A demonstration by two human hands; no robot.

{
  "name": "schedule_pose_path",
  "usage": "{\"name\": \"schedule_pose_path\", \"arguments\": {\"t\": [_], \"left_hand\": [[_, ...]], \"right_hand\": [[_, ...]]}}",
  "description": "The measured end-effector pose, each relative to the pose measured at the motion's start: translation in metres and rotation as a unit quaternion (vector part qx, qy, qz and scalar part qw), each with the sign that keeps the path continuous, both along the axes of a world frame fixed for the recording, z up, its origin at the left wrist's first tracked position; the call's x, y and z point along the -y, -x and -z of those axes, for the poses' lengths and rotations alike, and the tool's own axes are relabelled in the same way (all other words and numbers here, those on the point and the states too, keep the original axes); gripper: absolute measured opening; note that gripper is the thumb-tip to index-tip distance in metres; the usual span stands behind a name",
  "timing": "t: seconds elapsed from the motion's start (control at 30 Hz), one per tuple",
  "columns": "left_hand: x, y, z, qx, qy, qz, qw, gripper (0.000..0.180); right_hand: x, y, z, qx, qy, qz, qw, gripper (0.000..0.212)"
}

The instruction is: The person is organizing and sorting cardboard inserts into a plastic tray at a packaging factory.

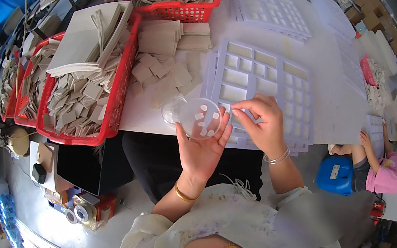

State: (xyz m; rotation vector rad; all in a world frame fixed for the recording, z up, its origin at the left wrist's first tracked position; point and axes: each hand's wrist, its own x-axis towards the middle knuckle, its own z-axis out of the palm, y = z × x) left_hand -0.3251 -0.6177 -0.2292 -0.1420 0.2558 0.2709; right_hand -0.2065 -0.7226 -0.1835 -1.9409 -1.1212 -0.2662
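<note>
My left hand (pixel 199 158), palm up, holds a shallow round clear plastic dish (pixel 192 125) at its edge. Several small white square pieces (pixel 200 116) are scattered in the dish. Behind it, partly overlapped, a second clear container (pixel 172 111) rests on the table with whitish contents. Just right of the dish, my right hand (pixel 265 123) has thumb and forefinger pinched together; whatever lies between the tips is too small to make out. Under and beyond my right hand lies a stack of white frames (pixel 247 74) with rectangular openings, some backed with greyish board.
Red plastic baskets (pixel 107 126) full of cut grey cardboard pieces stand at the left and back. Loose card pieces (pixel 163 70) lie beside them on the white table (pixel 335 120). More frame stacks (pixel 271 9) sit at the far right. A person in pink (pixel 385 174) handles a frame near a blue stool (pixel 335 176).
</note>
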Motion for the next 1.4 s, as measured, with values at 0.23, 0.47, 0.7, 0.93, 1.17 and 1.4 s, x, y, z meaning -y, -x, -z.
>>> {"name": "schedule_pose_path", "arguments": {"t": [0.23, 0.47, 0.7, 0.93, 1.17, 1.4], "left_hand": [[0.007, -0.005, 0.002, 0.015, -0.007, 0.024, 1.000, 0.064], [0.009, -0.007, -0.001, -0.025, -0.037, 0.032, 0.999, 0.065], [0.012, -0.007, -0.005, -0.041, -0.024, 0.060, 0.997, 0.066], [0.013, -0.007, 0.007, -0.012, -0.013, 0.083, 0.996, 0.068], [0.015, -0.002, 0.013, 0.000, -0.038, 0.095, 0.995, 0.067], [0.018, -0.005, 0.023, -0.039, -0.045, 0.117, 0.991, 0.065]], "right_hand": [[0.006, 0.003, 0.000, 0.014, 0.026, 0.021, 0.999, 0.009], [-0.006, -0.005, 0.003, 0.066, 0.061, -0.045, 0.995, 0.009], [-0.003, -0.007, -0.001, 0.094, 0.053, -0.035, 0.994, 0.008], [-0.006, -0.006, 0.002, 0.123, 0.107, -0.039, 0.986, 0.010], [-0.007, -0.002, 0.002, 0.133, 0.120, -0.050, 0.982, 0.012], [-0.002, -0.004, 0.019, 0.105, 0.119, -0.052, 0.986, 0.009]]}}
